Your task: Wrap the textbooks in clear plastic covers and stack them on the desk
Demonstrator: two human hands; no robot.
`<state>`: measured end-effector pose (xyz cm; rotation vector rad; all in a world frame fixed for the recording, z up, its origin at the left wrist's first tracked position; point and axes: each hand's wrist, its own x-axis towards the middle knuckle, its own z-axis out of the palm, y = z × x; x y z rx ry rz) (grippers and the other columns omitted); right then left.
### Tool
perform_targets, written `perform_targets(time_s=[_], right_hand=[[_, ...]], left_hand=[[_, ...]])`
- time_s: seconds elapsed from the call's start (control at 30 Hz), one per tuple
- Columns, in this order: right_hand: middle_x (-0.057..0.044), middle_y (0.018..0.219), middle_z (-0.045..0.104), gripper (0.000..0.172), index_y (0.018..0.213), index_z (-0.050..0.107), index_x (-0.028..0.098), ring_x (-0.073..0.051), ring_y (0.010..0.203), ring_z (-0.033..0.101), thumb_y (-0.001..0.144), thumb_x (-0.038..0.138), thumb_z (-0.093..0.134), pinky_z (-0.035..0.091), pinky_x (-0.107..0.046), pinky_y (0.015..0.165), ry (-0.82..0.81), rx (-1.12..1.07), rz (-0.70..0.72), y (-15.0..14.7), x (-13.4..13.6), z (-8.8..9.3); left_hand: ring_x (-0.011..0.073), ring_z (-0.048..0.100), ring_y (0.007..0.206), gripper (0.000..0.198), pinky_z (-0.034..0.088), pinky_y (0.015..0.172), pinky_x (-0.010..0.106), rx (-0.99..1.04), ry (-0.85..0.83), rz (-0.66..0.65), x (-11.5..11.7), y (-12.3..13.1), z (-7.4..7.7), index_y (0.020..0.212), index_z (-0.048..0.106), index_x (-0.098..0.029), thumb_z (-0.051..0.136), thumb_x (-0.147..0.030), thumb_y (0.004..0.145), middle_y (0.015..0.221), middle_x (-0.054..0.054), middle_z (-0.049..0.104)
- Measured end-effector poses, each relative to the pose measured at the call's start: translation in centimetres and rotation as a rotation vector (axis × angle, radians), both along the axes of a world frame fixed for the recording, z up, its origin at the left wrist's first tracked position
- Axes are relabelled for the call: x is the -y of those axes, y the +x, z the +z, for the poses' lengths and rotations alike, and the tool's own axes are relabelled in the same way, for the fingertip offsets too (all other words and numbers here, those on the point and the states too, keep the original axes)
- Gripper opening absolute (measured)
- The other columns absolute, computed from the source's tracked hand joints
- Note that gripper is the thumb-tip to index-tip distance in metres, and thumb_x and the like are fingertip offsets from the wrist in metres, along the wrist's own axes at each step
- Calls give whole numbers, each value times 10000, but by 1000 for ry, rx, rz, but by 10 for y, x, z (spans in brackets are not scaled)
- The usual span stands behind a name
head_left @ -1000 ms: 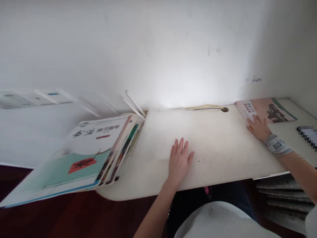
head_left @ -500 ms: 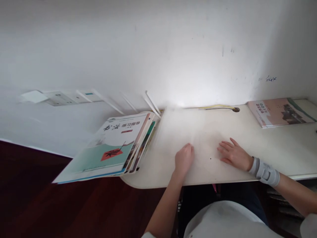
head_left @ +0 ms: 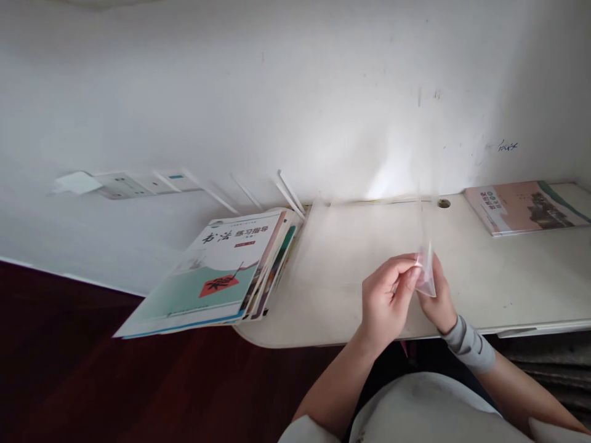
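Head view: two hands (head_left: 384, 299) (head_left: 439, 306) at one clear sheet (head_left: 427, 280).

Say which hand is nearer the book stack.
Left. The left hand, pinching a clear sheet, is to the right of the book stack; the right hand is farther right.

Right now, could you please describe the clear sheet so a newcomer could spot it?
Find the white desk by the wall, then the left hand and right hand near its front edge. A corner of the clear sheet shows between them, see-through unlike the pink booklet.
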<state>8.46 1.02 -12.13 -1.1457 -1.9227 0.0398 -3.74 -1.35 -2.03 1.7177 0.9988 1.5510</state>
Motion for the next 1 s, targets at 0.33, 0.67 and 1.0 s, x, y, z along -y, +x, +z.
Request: perform_targets(time_s=[0.33,0.67,1.0], right_hand=[[-50,1422,426,609,1435,261,344,-285,1312,380,880,130,391,275,-562,1073,186,271,-347,105,10,25],[-105,1396,457,457,1258,549,235,-266,1305,394,849,83,412,340,-472,1041,-141,736,-251,120,22,-35],[-145,1442,381,629,1370,414,202,-316,1329,341,846,549,454,348,-525,1009,-192,713,-106,138,18,-54]], left_hand=[[102,567,425,324,473,428,210,367,-331,393,2,-87,-56,906,558,-152,620,-438,769,581,-25,631],[208,635,623,387,477,671,362,-745,-568,721,10,-125,-123,1168,583,-173,391,-330,870,770,83,703],[241,633,809,388,493,705,354,-1000,-362,804,6,-135,-120,1133,614,-191,379,-375,884,918,105,674]])
